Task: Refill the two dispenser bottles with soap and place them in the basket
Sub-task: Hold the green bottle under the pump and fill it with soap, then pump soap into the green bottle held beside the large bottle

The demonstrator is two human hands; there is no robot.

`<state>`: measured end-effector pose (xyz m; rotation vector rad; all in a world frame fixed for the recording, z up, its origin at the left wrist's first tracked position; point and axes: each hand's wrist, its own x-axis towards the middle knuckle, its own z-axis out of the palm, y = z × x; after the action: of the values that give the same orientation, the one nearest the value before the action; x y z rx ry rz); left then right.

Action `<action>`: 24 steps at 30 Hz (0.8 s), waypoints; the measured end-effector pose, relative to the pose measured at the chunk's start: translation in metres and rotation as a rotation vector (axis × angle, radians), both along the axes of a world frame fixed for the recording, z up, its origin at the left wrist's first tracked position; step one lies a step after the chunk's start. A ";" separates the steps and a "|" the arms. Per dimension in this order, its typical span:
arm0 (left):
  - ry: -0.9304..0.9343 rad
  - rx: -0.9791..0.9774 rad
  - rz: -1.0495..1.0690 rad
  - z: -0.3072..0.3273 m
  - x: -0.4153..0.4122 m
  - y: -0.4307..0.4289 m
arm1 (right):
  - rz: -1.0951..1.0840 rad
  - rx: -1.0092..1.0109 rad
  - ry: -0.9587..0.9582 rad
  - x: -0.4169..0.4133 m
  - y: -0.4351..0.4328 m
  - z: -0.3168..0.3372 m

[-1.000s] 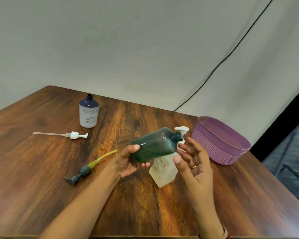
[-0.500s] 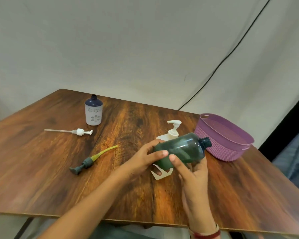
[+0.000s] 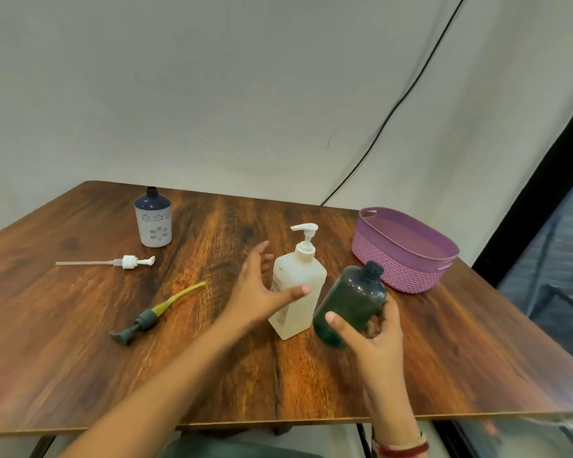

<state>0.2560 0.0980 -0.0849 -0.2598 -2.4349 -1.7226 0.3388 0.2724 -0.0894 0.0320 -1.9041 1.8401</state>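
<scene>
A: Where is the green bottle (image 3: 351,305)?

B: The right hand (image 3: 374,338) holds it up off the table (image 3: 80,358). The thumb and fingers curl round its bottom half. It leans, and its open top points toward the purple basket (image 3: 407,272). It has no pump on.

A: And the left hand (image 3: 258,292)?

B: It is spread wide, right by the big white soap bottle (image 3: 296,285). The thumb is in front of that bottle. I cannot tell if it touches yet.

A: Where is the other bottle to fill?

B: The blue and white bottle (image 3: 153,223) stands far back on the left, open too. Its white pump (image 3: 129,262) lies near it. The grey pump (image 3: 146,320) with the yellow tube lies closer to us.

A: What could go wrong?

B: I think the soap bottle could tip if the left hand bumps it. It is tall and stands close to the green one. Only one hand holds the green bottle, low down, so it could slip. If it leans too much while soap goes in, soap could run onto the table.

A: What is new?

B: Half a second ago both hands held the green bottle, and it lay almost on its side. Now the left hand has let go, and the bottle sits more upright.
</scene>
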 end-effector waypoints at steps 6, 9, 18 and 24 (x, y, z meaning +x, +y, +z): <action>0.096 -0.079 -0.004 -0.011 -0.014 0.023 | -0.068 0.033 -0.085 0.004 0.003 -0.016; 0.147 -0.092 0.108 -0.018 -0.011 0.021 | -0.082 0.034 -0.117 0.004 0.006 -0.020; 0.211 -0.267 0.523 -0.015 0.003 -0.010 | -0.039 0.014 -0.174 -0.002 0.006 -0.029; 0.142 -0.451 0.572 -0.002 0.015 -0.024 | 0.063 0.018 -0.178 -0.008 -0.017 -0.037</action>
<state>0.2709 0.0744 -0.0864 0.2431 -2.4332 -0.8898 0.3309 0.2553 -0.1268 -0.0686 -2.0614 1.9238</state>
